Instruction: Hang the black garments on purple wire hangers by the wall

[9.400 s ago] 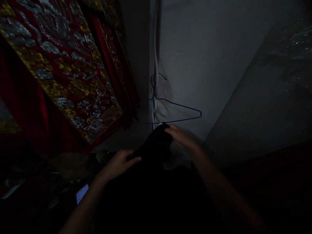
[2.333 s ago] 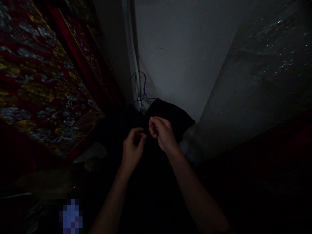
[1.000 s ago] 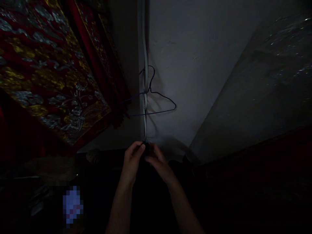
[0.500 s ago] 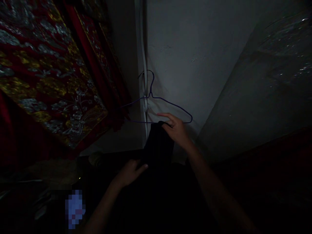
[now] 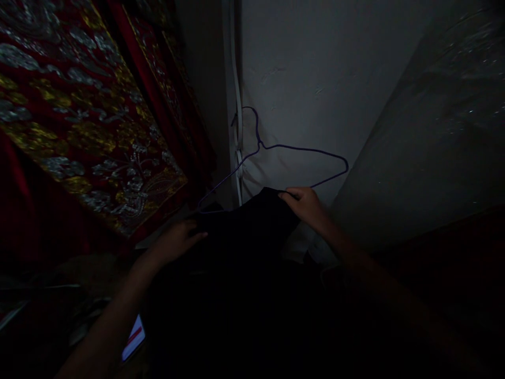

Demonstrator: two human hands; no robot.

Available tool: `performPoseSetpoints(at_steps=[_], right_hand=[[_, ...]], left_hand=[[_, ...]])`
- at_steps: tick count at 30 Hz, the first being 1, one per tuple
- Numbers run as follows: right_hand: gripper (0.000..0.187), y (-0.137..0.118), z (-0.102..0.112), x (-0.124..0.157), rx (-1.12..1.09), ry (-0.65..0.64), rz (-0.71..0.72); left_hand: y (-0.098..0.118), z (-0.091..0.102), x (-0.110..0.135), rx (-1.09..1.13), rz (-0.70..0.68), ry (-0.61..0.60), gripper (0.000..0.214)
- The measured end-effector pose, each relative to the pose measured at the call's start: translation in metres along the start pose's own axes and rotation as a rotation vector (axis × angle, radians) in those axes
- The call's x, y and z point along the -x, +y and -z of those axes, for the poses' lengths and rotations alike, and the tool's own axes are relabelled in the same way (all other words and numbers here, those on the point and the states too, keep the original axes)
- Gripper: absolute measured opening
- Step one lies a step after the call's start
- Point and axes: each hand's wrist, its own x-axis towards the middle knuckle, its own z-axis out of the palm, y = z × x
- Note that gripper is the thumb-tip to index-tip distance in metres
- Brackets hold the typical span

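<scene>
A thin purple wire hanger hangs by its hook from a white cable in the corner of the wall. A black garment lies draped over the hanger's bottom bar and falls toward me into the dark. My right hand grips the garment's upper right edge at the bar, fingers closed. My left hand holds the garment's left edge lower down, fingers curled on the cloth.
Red cloth with gold and silver embroidery hangs at the left. A pale wall stands behind the hanger, and a grey speckled slab leans at the right. A lit phone screen glows low on the left.
The hanger has swung and tilted, with its right end higher. My hands have spread apart and pulled the black garment wider across the bar; my left hand moved left and up.
</scene>
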Motion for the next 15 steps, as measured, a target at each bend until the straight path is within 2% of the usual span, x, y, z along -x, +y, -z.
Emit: performPoseSetpoints(at_steps=[3, 5, 8, 10, 12, 13, 15], right_hand=[[0.040, -0.008, 0.007, 0.004, 0.030, 0.044, 0.010], [0.041, -0.014, 0.005, 0.009, 0.014, 0.047, 0.011], [0.038, -0.024, -0.010, 0.020, -0.082, -0.012, 0.022], [0.036, -0.030, -0.022, 0.030, -0.157, -0.074, 0.039], [0.033, -0.034, -0.028, 0.040, -0.182, -0.115, 0.069], [0.030, -0.035, -0.028, 0.044, -0.173, -0.111, 0.090], [0.022, -0.037, -0.019, 0.050, -0.131, -0.020, 0.134]], left_hand=[[0.017, 0.030, -0.011, -0.052, -0.133, 0.222, 0.039], [0.036, 0.045, -0.016, -0.051, -0.199, 0.319, 0.032], [0.068, 0.055, -0.024, -0.034, -0.314, 0.351, 0.016], [0.084, 0.055, -0.032, 0.000, -0.376, 0.354, 0.030], [0.090, 0.055, -0.041, 0.068, -0.386, 0.390, 0.049], [0.089, 0.056, -0.046, 0.100, -0.367, 0.414, 0.050], [0.081, 0.058, -0.052, 0.128, -0.302, 0.438, 0.041]])
